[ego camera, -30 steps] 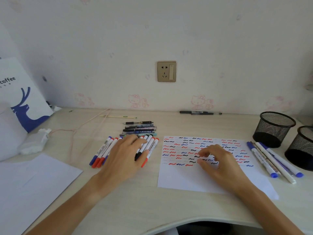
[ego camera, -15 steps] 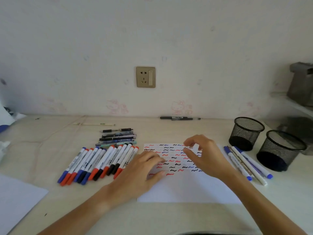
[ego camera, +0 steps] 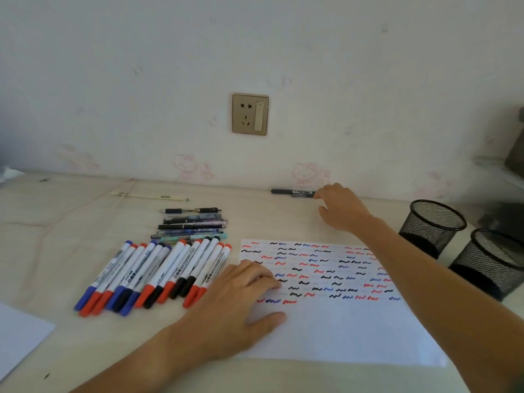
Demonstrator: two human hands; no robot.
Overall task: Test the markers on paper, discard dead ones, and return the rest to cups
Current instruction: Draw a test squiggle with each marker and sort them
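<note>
Two mesh cups (ego camera: 465, 245) upright, touching; contents not visible.

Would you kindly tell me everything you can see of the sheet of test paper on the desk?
The test paper is a white sheet lying flat on the pale desk. Its far half carries rows of short red, blue and black squiggles; the near half is blank. The left hand rests on its left edge, fingers flat, and the right forearm crosses above its right side.
</note>
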